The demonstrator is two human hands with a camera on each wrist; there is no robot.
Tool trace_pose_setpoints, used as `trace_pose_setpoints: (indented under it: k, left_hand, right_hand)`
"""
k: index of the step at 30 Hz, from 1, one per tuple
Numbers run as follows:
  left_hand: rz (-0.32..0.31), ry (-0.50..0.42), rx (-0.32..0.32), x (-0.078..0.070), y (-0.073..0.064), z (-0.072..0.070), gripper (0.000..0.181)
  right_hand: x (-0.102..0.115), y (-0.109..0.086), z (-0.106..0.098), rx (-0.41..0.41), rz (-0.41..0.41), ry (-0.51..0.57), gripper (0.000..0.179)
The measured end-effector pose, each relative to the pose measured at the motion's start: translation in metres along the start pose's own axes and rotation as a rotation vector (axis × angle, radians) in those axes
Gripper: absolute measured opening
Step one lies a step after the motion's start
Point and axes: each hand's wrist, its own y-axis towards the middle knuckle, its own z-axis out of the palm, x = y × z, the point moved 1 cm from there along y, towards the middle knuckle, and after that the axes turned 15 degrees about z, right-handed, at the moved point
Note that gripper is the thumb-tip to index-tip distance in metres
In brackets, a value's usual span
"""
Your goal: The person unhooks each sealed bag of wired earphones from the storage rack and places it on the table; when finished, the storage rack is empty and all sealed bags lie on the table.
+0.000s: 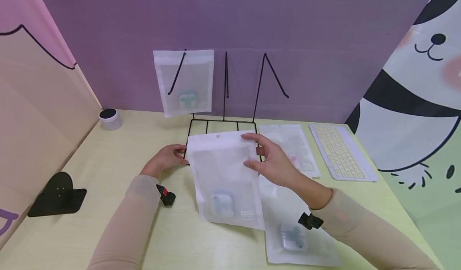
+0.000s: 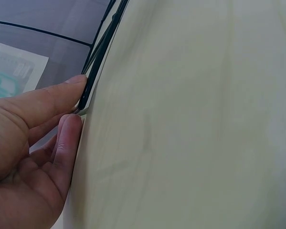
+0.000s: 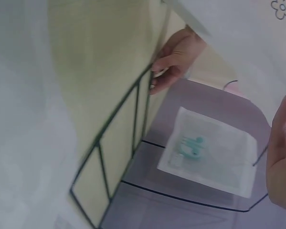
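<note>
My right hand (image 1: 275, 162) pinches the upper right edge of a white zip pouch (image 1: 227, 170), thumb in front. A hang hole shows at the pouch's top and a pale boxed item low inside. The pouch stands tilted before a black wire display rack (image 1: 212, 120), hiding part of its base. At the rack's left base corner, my left hand (image 1: 167, 156) pinches the wire between thumb and fingers, as the left wrist view shows on the black bar (image 2: 99, 57). Another pouch (image 1: 199, 75), with a teal item inside, hangs on the rack's left hook.
Right of the rack lie a pouch with a pinkish item (image 1: 284, 138) and a larger-looking pouch (image 1: 300, 206) with a boxed item. A white keyboard (image 1: 340, 152) sits farther right. On the left are a white round container (image 1: 110, 119) and a black stand (image 1: 59, 194). Purple backdrop (image 1: 306, 29) rises behind.
</note>
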Motion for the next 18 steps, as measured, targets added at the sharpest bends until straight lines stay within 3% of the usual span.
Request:
trace_pose_setpoints:
  k: [10, 18]
  left_hand:
    - [-0.001, -0.006, 0.001, -0.005, -0.004, 0.000, 0.060]
    - [-0.020, -0.008, 0.005, -0.004, -0.003, 0.001, 0.061]
  right_hand:
    - [-0.046, 0.030, 0.005, 0.139, 0.250, 0.136, 0.069]
    - [-0.076, 0.045, 0.009, 0.175, 0.411, 0.107, 0.066]
